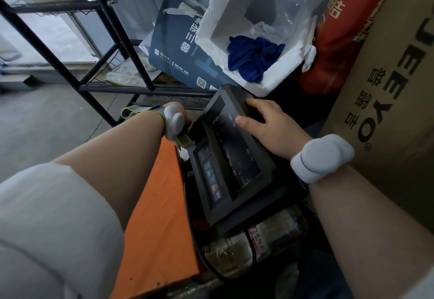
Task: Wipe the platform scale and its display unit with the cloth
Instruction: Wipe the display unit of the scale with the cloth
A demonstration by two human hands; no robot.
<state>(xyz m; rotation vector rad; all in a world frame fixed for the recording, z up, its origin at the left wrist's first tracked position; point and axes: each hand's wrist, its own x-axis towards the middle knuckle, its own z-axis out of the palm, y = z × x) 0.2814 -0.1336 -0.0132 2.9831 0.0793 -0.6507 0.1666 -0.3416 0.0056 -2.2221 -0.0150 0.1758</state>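
Observation:
The black display unit (234,169) lies tilted in the middle of the head view, with a dark screen and a small coloured keypad on its left. My right hand (272,127) grips its far right end, thumb on the screen and fingers over the edge. My left hand (175,109) is bent down at the unit's far left corner and mostly hidden behind a grey wrist device. It is closed on an olive-green cloth (184,139) that touches the unit's left edge. An orange flat platform (159,216) lies left of the unit, under my left forearm.
A white foam box (277,75) holding a crumpled blue cloth (253,60) stands just beyond the unit. A large cardboard box (387,92) and a red bag (338,40) wall the right. A black wire rack (131,47) stands at left. Wrapped packages (277,230) and a black cable (193,235) lie below the unit.

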